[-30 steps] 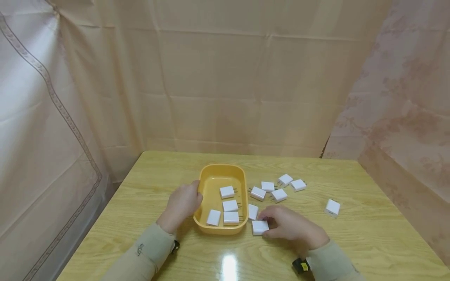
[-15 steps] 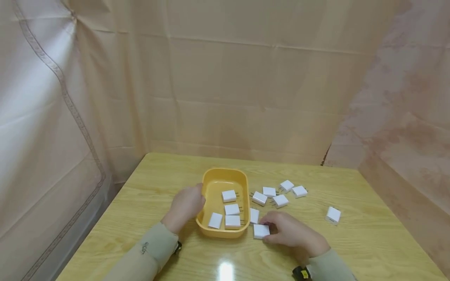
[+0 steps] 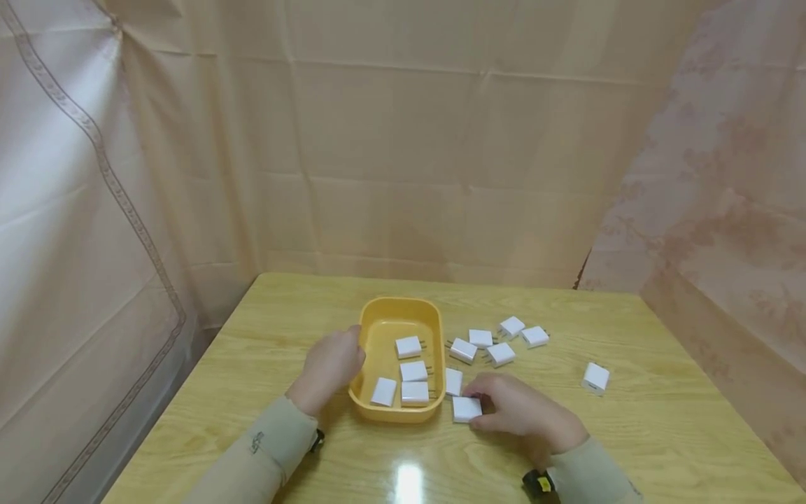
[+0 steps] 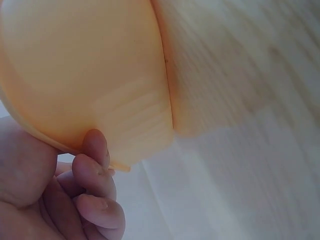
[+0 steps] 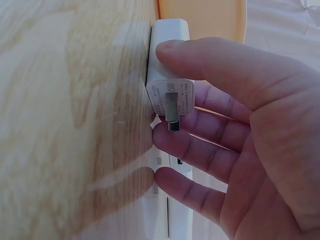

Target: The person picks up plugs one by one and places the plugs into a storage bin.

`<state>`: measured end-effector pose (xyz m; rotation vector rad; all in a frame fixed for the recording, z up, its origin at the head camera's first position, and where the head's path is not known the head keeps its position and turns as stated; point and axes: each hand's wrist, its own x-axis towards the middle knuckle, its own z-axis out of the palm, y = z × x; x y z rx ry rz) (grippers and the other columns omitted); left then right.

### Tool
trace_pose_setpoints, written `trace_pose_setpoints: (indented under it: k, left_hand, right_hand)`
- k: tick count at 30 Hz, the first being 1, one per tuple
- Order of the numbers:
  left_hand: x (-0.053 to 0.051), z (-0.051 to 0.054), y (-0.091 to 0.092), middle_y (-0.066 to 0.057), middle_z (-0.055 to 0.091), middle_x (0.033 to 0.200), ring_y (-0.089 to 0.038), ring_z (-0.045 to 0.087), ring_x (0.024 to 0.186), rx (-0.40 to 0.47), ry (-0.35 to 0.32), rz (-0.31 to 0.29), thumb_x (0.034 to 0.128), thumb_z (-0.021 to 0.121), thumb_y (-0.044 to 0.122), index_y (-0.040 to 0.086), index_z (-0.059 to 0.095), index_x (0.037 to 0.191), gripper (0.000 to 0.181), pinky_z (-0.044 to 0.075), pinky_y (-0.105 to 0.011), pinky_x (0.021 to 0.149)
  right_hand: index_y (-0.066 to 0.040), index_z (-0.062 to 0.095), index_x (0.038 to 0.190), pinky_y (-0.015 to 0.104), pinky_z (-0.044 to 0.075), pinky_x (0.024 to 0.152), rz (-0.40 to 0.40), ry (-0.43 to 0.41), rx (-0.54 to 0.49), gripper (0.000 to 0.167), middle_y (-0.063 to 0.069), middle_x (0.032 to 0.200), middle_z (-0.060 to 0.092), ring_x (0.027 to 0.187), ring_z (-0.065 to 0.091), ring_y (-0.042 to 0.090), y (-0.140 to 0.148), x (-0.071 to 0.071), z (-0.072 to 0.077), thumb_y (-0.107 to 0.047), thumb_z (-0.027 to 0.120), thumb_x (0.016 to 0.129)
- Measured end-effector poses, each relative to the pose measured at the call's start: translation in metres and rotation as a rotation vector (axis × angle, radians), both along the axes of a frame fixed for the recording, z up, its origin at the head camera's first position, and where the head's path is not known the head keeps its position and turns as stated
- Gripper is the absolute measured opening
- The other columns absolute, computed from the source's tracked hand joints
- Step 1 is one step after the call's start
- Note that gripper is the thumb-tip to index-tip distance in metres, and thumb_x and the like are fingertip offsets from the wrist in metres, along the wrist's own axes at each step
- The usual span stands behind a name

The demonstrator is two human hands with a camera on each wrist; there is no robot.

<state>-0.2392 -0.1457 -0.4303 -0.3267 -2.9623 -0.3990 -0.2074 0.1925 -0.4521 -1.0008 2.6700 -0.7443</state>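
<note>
My left hand [image 3: 330, 365] grips the left rim of a yellow plastic tray [image 3: 400, 416] on the table; in the left wrist view the fingers [image 4: 94, 177] curl at the tray's edge. Several white charger plugs, such as this charger plug [image 3: 383, 392], lie inside the tray. Just right of its front corner, my right hand [image 3: 522, 409] holds another white charger plug [image 3: 467, 409] between thumb and fingers, low at the table. The right wrist view shows the thumb on that plug's side and its metal prongs [image 5: 172, 111] pointing toward the palm.
One charger plug [image 3: 453, 381] lies between the tray and my right hand. Behind it several more plugs [image 3: 481, 339] form a loose group. A lone plug [image 3: 595, 378] is farther right on the wooden table [image 3: 661, 420]. Cloth curtains [image 3: 403, 161] hang around the table.
The head view has shifted slightly down and back up. Both hands, the tray and the plugs keep their places on the table.
</note>
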Motion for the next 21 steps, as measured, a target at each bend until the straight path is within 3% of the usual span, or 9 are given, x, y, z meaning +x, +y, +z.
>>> trace_pose_setpoints:
  k: [13,21]
  left_hand:
    - [0.000,0.001,0.000,-0.008,0.060,0.074,-0.019,0.054,0.059,0.005,0.012,-0.007,0.0931,0.060,0.010,-0.005,0.062,0.126,0.037,0.048,-0.036,0.050]
    - [0.000,0.001,0.000,-0.007,0.059,0.072,-0.019,0.054,0.059,0.008,0.004,-0.002,0.0930,0.059,0.010,-0.004,0.063,0.125,0.035,0.047,-0.036,0.048]
  right_hand:
    - [-0.011,0.071,0.117,0.033,0.053,0.084,-0.009,0.015,0.013,0.036,-0.010,0.106,0.065,0.092,0.058,0.007,0.003,-0.003,0.004,-0.024,0.083,0.085]
    - [-0.009,0.071,0.115,0.031,0.054,0.081,-0.007,0.075,0.017,0.033,-0.008,0.105,0.065,0.089,0.059,0.007,0.001,-0.008,0.013,-0.016,0.081,0.084]
